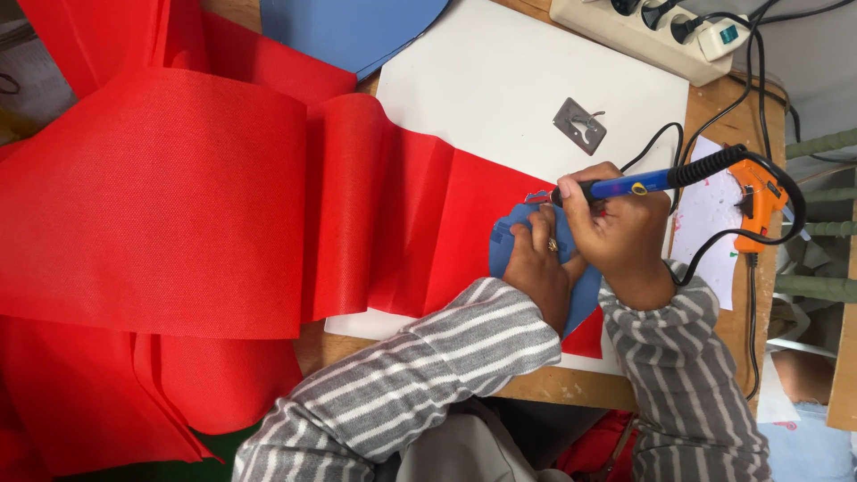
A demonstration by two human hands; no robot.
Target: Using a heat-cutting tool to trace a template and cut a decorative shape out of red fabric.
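Gripping a blue-handled soldering iron (625,186), the right hand (616,228) is closed around its shaft, and the tip is brought down at the upper edge of a blue template (502,243). That template is pressed flat by the left hand (538,259), fingers bent and palm down on it, with a ring seen on one finger. The template is laid on a long strip of red fabric (268,205), which is spread over a white board (500,80) on the wooden tabletop (553,386) and is bunched in folds at the left. Beyond the hands, a small metal plate (579,125) is seen lying on the board. An orange glue gun (759,198) is rested on a sheet of paper just to the right, and a power strip (643,31) is set at the far edge. A blue sheet (348,31) is glimpsed at the top.
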